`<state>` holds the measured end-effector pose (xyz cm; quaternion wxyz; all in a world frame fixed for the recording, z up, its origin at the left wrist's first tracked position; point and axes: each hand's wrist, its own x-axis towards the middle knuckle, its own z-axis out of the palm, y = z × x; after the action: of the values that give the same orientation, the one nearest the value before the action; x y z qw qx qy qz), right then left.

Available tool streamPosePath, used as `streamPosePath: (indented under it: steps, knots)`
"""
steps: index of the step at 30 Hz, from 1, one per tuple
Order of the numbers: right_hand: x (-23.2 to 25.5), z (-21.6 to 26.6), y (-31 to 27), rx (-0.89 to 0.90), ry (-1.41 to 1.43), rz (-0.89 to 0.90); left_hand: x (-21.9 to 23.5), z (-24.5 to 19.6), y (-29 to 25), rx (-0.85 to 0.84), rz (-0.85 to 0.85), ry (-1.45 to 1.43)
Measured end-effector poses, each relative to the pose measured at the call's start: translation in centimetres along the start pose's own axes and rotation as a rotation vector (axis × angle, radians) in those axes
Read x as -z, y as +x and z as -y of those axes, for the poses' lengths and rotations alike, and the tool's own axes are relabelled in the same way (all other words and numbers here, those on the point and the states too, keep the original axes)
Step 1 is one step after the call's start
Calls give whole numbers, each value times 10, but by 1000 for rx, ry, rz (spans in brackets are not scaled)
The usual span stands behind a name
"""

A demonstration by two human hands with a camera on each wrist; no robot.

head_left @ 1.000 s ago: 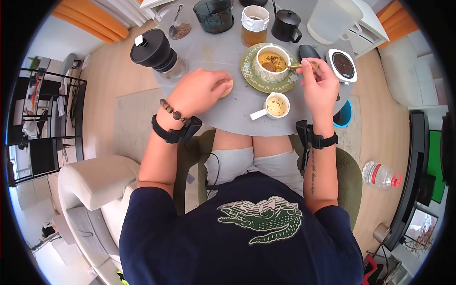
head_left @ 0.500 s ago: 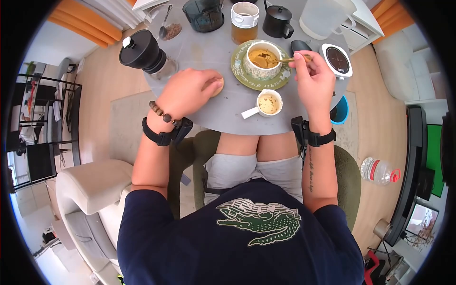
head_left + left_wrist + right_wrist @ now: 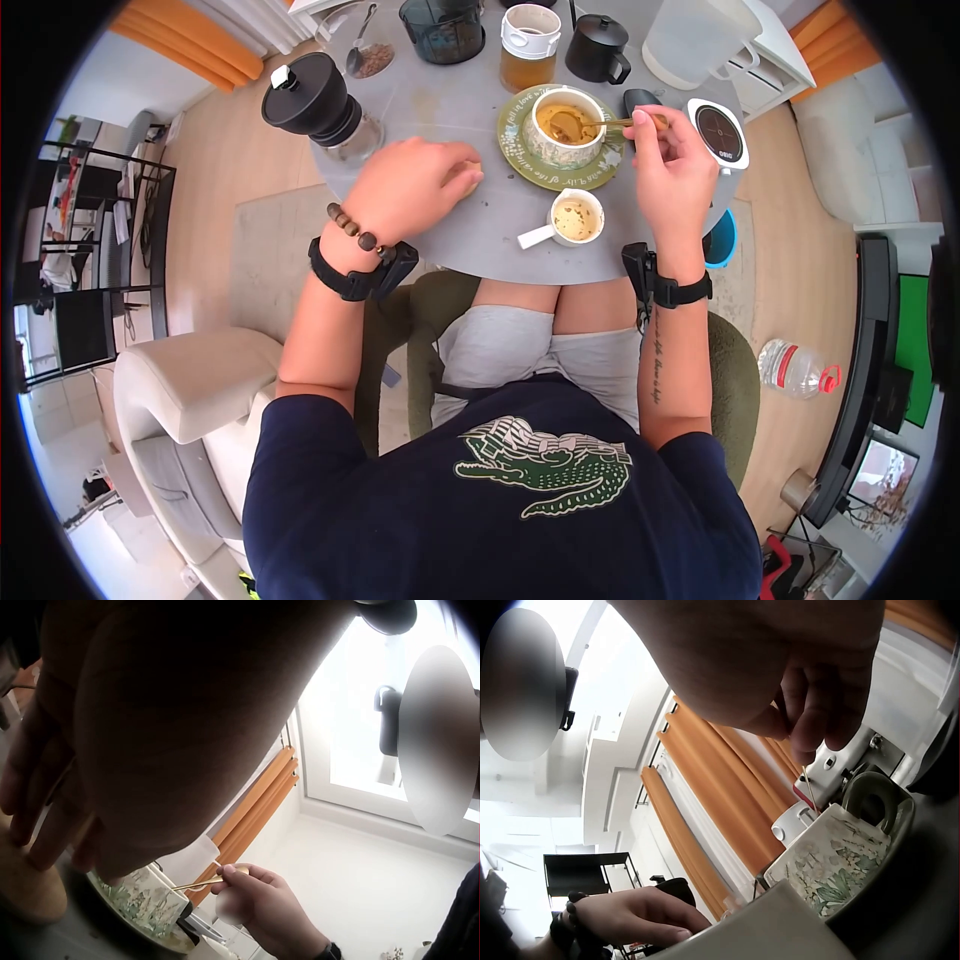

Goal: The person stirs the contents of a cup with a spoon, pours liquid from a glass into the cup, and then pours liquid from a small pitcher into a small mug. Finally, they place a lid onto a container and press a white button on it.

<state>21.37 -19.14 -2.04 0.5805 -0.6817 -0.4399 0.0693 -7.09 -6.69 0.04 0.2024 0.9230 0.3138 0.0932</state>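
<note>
My right hand (image 3: 676,178) pinches the handle of a gold spoon (image 3: 618,123) between thumb and fingers. The spoon reaches over the rim into a floral cup (image 3: 563,156) holding yellow-brown liquid with a darker brown patch. Under the cup lies a green saucer (image 3: 516,152) with white lettering. Extended fingers of my left hand (image 3: 412,192) rest on a round tan wooden piece (image 3: 34,889), mostly hidden beneath the hand in the head view. Nearer my body stands a small white handled cup (image 3: 577,218), its inside speckled with brown residue.
A black hand grinder (image 3: 308,98) stands at the left of the grey table. Behind the saucer are a glass of amber liquid (image 3: 527,70), a black lidded pot (image 3: 596,52) and a clear jug (image 3: 690,38). A white scale (image 3: 735,158) sits at the right edge.
The spoon has shifted within the cup, and the dark specks on the liquid look more mixed in. The left hand stays in its place; the head view moved slightly.
</note>
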Motion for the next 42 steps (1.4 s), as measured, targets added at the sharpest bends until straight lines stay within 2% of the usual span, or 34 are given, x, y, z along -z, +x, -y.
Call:
streamPosePath:
  steps: [6,10,18,29,35,42]
  knots:
    - [1,-1,2,7,-33,21,2,-1,2,27,39,-1]
    - [-1,-3,4,47,-30,-31,5,-3,2,36,51,11]
    - [-1,1,5,137,-151,-5,1,-1,1,2,-19,14]
    - [-5,-16,15,-232,116,152,5,-3,2,31,14,6]
    - [-3,-20,17,-294,233,165,7,-3,1,43,19,17]
    - [-2,-17,16,-288,234,136,3,2,1,15,10,4]
